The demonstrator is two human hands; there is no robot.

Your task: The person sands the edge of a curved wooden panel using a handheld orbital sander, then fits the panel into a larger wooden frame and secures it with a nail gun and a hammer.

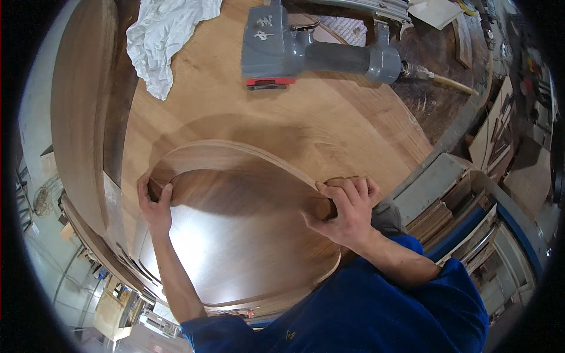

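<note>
One curved wooden band (235,156) is near the middle of the view, arching upward between the person's hands; clock directions run from it, with twelve toward the top edge. The left hand (156,206) grips its end at eight o'clock, thumb on the near side and fingers around the outer side. The right hand (350,215) is closed on the other end at four o'clock, fingers bent over it and thumb below.

At six o'clock, right against the band, spreads a glossy brown panel (253,247) with a bright patch of reflected light on its left; whether band and panel are joined, I cannot tell. Beyond the band at twelve lies a pale wooden board (200,97), shaded just past the arch.

On that board at eleven rests a crumpled white cloth (165,41). At one o'clock a grey power tool (268,44) lies on its side, with a red strip at its near end and a tan hose (456,85) running from its handle toward two. Dark worktop (432,112) shows beside the hose. A tall, curved brown panel stands at ten. Between three and four are stacked planks (432,220), and the person's blue shirt (353,303) fills five o'clock.
</note>
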